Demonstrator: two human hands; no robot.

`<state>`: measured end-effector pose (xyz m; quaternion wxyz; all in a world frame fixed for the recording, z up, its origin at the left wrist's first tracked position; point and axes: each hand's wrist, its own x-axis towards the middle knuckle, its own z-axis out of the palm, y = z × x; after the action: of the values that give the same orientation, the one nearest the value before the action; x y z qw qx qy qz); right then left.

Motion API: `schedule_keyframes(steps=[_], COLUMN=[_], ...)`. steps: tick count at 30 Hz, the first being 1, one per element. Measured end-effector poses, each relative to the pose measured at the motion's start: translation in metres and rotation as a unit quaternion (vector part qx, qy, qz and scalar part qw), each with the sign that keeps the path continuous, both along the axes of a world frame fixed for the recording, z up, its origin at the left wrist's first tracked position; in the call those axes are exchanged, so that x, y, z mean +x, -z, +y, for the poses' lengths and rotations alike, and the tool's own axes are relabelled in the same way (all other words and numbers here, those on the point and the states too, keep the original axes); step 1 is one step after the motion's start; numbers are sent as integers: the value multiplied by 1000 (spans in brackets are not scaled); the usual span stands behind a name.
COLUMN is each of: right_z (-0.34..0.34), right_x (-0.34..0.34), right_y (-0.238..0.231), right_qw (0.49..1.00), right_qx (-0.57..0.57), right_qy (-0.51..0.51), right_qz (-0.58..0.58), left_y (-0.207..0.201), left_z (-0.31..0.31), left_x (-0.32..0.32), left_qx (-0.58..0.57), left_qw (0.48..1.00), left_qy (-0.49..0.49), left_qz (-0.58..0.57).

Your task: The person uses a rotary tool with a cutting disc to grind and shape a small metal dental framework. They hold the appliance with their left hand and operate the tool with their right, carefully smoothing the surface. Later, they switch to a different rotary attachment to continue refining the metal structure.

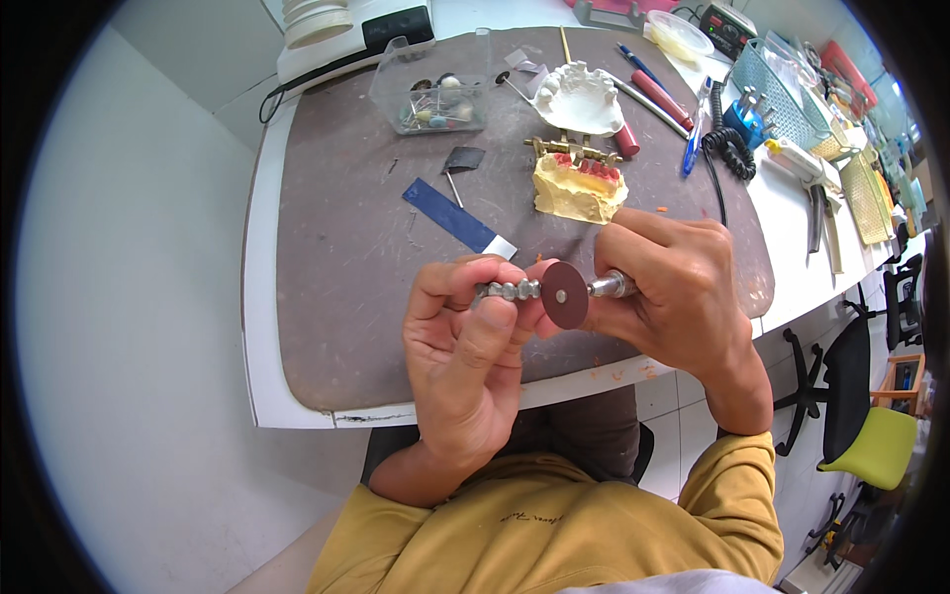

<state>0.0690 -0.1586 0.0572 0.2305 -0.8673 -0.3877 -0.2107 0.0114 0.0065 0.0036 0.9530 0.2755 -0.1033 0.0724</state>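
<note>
Close to the table's front edge, my left hand [455, 346] pinches a silver metal dental bridge [512, 290], a row of small tooth shapes, between thumb and fingers. My right hand [683, 282] is closed around a metal rotary handpiece [614, 285]. On its tip sits a dark red grinding disc [561, 307], right by the end of the bridge; whether they touch, I cannot tell. Just beyond my hands stands an opened brass articulator [594, 151]. It carries a white tooth cast [579, 104] at the back and a yellow cast [577, 198] with red wax in front.
On the brown mat [336, 297] lie a blue strip [445, 213] and a small dark square [463, 158]. Behind them stands a clear box [430, 119] of polishing bits. Pens, a blue bur stand [749, 119], baskets [782, 94] and a coiled cord [730, 151] crowd the right.
</note>
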Motion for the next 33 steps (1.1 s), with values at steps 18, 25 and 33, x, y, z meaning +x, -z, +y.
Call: schedule_keyframes(steps=[18, 25, 33], right_z=[-1, 0, -1], right_x=[1, 1, 0], right_y=[1, 1, 0], right_qw=[1000, 1000, 1000], right_qx=[4, 6, 0], right_qy=[-1, -4, -2], right_qz=[-6, -3, 3], left_y=[0, 0, 0], left_z=[0, 1, 0], left_x=[1, 1, 1], left_qx=[32, 37, 34], left_qw=[999, 999, 999], left_qy=[-3, -7, -12], left_qz=[-24, -30, -20])
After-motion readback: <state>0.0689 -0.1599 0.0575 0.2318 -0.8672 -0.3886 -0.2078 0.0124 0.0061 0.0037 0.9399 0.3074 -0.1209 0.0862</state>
